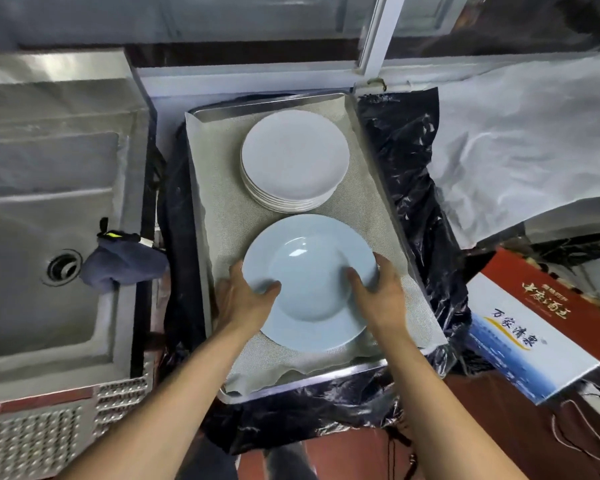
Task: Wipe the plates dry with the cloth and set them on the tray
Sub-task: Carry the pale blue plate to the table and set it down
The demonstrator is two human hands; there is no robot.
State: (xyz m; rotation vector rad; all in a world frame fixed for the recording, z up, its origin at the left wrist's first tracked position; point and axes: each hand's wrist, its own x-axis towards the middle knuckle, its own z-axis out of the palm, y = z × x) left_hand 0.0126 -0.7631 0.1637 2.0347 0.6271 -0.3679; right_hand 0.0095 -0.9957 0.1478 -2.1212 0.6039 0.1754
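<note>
over the mesh-lined steel tray point(368, 140), left hand point(243, 299) and right hand point(378, 299) grasping glossy round pale-blue plate point(309, 271)

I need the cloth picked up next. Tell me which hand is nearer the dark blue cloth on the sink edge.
Left. The left hand grips the blue plate on the side toward the dark blue cloth; the right hand holds the plate's far side.

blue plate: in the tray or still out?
In: the blue plate sits over the tray liner, both hands gripping its rim; full contact cannot tell.
</note>
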